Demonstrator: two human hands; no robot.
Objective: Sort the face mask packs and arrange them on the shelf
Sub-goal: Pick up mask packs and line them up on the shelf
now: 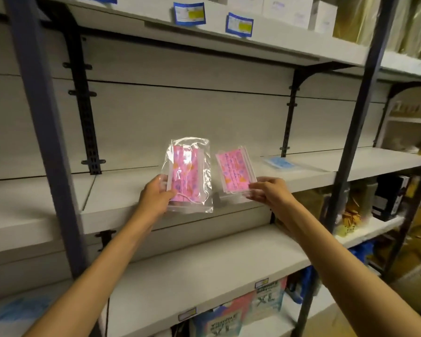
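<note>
Placement is the step in hand: your left hand and right hand each pinch a pink mask pack over the shelf, so next lay both down beside the blue pack.

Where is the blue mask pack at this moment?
In the head view, the blue mask pack lies flat on the middle shelf, right of the two pink packs that the hands hold, near the black bracket.
</note>
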